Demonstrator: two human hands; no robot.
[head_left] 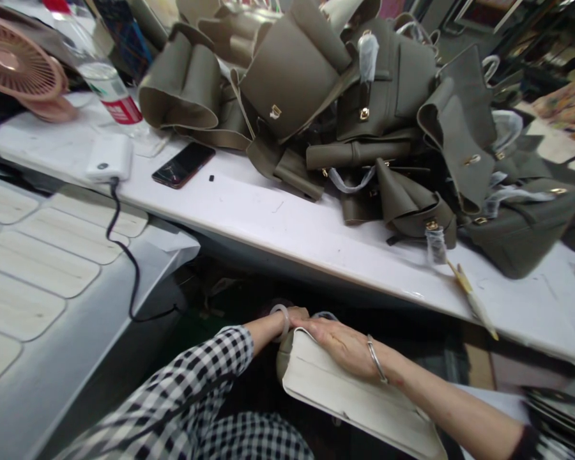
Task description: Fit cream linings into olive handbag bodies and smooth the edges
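Nearby, olive bags (292,76) crowd white table (268,214), phone (184,165) beside; right hand (342,348) flat on pale panel (335,386); left hand (297,314) grip unclear.

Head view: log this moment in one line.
right hand: on cream-lined bag piece | left hand: at piece's far end, partly hidden | white table: olive-brown bags, smartphone

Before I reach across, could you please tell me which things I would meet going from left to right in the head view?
Pink fan → white device with a black cable → phone → left hand → right hand → slim yellow-ended tool.
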